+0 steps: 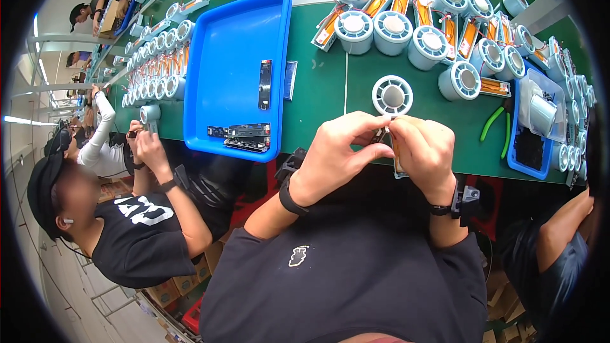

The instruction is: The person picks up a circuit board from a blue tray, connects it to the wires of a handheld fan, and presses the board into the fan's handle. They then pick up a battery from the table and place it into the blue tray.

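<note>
Small orange-and-white part (397,164) pinched between both hands just above near edge of green bench (318,89); long axis roughly upright, lower end hanging below right hand (424,151). Left hand (337,152) closed on upper end, fingertips (376,132) meeting right-hand ones. White round fan housing (392,96) directly beyond, touching fingertips or just apart: cannot tell. Blue tray (235,57) left; green cutters (499,124) right.

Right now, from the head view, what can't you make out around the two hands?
- Small part pinched between left hand and right hand: fingers cover it; kind unclear.
- Orange-edged piece under the right hand: mostly hidden by the palm.
- Circuit boards in the blue tray: too small for detail.
- Green-handled cutters: tip hidden behind the blue bin.
</note>
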Demonstrator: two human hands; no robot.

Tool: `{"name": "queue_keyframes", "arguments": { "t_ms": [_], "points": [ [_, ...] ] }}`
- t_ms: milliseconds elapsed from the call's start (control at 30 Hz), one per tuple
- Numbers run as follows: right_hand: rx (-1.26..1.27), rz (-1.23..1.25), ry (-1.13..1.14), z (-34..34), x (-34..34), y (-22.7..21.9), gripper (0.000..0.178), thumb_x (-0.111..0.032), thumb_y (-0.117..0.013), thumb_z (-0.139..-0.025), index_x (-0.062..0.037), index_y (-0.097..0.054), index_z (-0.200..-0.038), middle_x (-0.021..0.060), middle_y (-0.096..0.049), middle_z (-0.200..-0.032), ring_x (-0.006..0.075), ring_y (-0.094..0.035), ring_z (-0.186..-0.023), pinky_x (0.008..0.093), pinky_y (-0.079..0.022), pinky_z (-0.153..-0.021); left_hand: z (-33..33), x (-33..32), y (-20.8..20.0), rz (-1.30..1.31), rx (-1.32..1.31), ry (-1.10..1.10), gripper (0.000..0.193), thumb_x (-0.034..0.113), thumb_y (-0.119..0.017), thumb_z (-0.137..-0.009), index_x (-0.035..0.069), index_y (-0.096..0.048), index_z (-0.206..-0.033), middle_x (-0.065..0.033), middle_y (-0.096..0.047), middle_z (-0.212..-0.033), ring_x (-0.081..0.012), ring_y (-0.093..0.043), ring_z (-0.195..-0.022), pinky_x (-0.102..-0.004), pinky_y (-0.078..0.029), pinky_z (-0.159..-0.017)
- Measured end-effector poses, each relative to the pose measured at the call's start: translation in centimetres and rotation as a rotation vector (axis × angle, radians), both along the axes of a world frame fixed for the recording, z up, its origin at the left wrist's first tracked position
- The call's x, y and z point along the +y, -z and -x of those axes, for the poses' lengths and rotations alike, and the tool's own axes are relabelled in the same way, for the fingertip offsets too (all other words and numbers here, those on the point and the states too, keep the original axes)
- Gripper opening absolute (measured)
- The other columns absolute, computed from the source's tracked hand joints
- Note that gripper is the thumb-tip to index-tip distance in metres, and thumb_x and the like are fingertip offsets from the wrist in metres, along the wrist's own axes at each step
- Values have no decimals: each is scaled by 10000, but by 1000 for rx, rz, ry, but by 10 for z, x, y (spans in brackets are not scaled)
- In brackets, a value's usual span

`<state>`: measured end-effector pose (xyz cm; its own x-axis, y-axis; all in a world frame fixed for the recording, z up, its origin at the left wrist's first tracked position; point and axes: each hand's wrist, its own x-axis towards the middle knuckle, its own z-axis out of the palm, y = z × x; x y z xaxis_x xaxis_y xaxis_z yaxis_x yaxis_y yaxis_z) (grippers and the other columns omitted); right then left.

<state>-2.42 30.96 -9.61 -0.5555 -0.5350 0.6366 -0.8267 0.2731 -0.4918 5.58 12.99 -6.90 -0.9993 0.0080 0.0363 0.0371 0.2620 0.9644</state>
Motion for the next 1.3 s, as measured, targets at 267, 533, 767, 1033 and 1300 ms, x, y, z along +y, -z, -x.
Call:
{"name": "queue_keyframes", "arguments": {
  "t_ms": [267,533,767,1033,1300],
  "points": [
    [3,13,-118,15,10,-1,179,-50,-814,-765,-70,-666,-864,42,-727,-809,227,-672,-632,349,-493,-566,3,-3,1,-82,-67,90,435,-48,-804,-864,-33,-691,-1284,-120,-738,-1115,-180,-751,-993,-290,-629,-841],
    [31,-64,-254,26,16,0,211,-78,-828,-725,-76,-666,-860,31,-697,-773,206,-660,-622,332,-479,-562,4,-12,12,-113,-48,199,434,-63,-814,-847,-47,-691,-1264,-135,-739,-1125,-189,-748,-1022,-311,-635,-868],
    [46,-29,-179,22,13,8,240,-96,-835,-709,-74,-691,-900,31,-701,-797,202,-656,-624,326,-474,-560,7,-4,5,58,69,105,438,-52,-826,-837,-38,-689,-1253,-145,-740,-1130,-212,-752,-1027,-322,-628,-897],
    [14,-45,-184,24,11,3,234,-93,-814,-712,-66,-708,-918,31,-707,-817,203,-640,-636,336,-466,-564,0,-2,11,54,56,23,436,-30,-838,-831,-26,-685,-1239,-136,-727,-1145,-216,-748,-1046,-332,-620,-929],
    [91,-19,-128,15,12,10,194,-83,-804,-723,-59,-709,-890,40,-713,-829,206,-632,-623,345,-456,-553,1,2,10,51,95,21,396,-33,-825,-845,-32,-683,-1215,-126,-699,-1158,-228,-741,-1077,-332,-632,-931]
  ]
}}
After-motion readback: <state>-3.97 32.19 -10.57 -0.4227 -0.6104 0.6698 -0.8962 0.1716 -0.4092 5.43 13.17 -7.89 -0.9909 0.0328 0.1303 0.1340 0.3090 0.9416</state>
